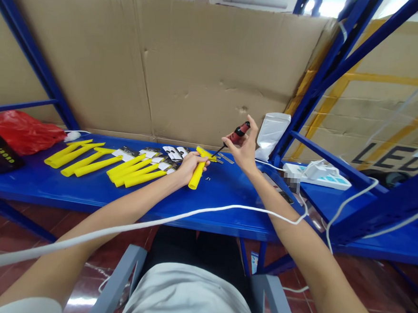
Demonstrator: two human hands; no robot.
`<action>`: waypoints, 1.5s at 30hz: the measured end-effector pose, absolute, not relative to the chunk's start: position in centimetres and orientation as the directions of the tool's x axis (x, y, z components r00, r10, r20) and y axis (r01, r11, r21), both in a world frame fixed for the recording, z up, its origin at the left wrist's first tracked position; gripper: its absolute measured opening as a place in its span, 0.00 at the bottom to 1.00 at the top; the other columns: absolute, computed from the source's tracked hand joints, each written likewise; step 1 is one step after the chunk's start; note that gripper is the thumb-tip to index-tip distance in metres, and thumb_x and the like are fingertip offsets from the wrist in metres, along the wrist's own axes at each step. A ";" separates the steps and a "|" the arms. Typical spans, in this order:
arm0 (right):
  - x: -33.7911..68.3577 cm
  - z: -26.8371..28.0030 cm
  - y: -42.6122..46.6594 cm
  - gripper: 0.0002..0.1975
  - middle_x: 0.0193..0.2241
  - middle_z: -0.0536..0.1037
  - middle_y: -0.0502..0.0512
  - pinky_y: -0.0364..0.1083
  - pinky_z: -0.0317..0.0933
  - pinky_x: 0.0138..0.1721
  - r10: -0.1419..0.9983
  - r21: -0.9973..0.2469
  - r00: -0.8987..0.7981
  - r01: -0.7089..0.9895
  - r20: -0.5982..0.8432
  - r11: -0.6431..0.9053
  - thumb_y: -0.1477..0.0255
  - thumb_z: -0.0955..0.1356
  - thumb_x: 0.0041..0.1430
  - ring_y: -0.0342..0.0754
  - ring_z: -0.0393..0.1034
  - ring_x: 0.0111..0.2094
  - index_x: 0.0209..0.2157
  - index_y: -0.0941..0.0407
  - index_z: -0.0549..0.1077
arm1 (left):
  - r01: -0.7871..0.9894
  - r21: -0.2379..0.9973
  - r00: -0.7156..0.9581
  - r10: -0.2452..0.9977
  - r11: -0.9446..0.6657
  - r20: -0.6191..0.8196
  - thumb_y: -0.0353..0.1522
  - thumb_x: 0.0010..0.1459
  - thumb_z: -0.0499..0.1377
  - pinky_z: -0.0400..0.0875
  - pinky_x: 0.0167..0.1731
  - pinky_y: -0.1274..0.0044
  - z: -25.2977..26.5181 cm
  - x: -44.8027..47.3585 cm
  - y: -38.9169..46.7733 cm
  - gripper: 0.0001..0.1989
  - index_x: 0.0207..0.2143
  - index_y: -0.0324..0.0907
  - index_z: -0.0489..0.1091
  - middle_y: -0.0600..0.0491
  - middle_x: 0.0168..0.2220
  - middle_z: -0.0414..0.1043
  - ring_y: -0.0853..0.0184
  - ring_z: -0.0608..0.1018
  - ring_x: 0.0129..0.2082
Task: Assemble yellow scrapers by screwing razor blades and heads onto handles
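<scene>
My left hand (187, 169) is closed around a yellow plastic handle (195, 178) with a wider, T-shaped head, holding it on the blue table. In my right hand (245, 153) is a screwdriver (238, 134) with a red and black grip, tilted so its dark shaft points down and left. The screwdriver's tip meets the head of the yellow handle, though the exact contact is too small to make out. Flat metal strips (226, 158) lie just beyond that head. Some tiny metal pieces (208, 178) rest on the table right of the handle.
Several yellow handles (97, 165) with black-and-white cards (126, 153) lie to the left. A red plastic bag (24, 131) is at far left. A white pouch (272, 134) leans at the back, and a power strip (317, 176) lies right. A white cable (176, 217) crosses in front.
</scene>
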State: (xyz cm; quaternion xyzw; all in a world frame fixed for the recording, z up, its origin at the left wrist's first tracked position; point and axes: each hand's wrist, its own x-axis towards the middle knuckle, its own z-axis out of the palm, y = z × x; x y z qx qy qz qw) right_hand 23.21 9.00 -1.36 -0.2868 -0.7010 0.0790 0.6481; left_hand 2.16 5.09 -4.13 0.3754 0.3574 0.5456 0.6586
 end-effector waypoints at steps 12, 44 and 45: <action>23.4 -1.8 9.7 0.57 0.50 0.82 0.60 0.72 0.81 0.49 0.502 -0.450 -0.115 0.308 0.857 0.838 0.37 0.72 0.63 0.62 0.84 0.44 0.80 0.41 0.41 | -0.443 0.885 0.141 0.986 0.144 -0.090 0.16 0.54 0.71 0.68 0.25 0.80 -4.6 2.2 5.4 0.19 0.42 0.39 0.69 0.49 0.34 0.79 0.69 0.80 0.28; 24.0 -1.7 10.1 0.54 0.48 0.81 0.59 0.69 0.83 0.45 0.489 -0.449 -0.048 0.326 0.871 0.832 0.37 0.73 0.61 0.58 0.83 0.38 0.78 0.42 0.48 | -0.425 0.890 0.198 0.976 0.166 -0.088 0.17 0.56 0.69 0.72 0.25 0.79 -4.6 2.3 5.2 0.13 0.40 0.37 0.73 0.47 0.34 0.81 0.69 0.80 0.28; 24.0 -1.7 10.1 0.54 0.48 0.81 0.59 0.69 0.82 0.47 0.496 -0.458 -0.049 0.314 0.867 0.832 0.37 0.72 0.63 0.58 0.83 0.40 0.79 0.42 0.46 | -0.424 0.890 0.200 0.976 0.166 -0.086 0.17 0.56 0.68 0.72 0.25 0.79 -4.6 2.3 5.2 0.12 0.40 0.37 0.74 0.47 0.34 0.81 0.69 0.79 0.28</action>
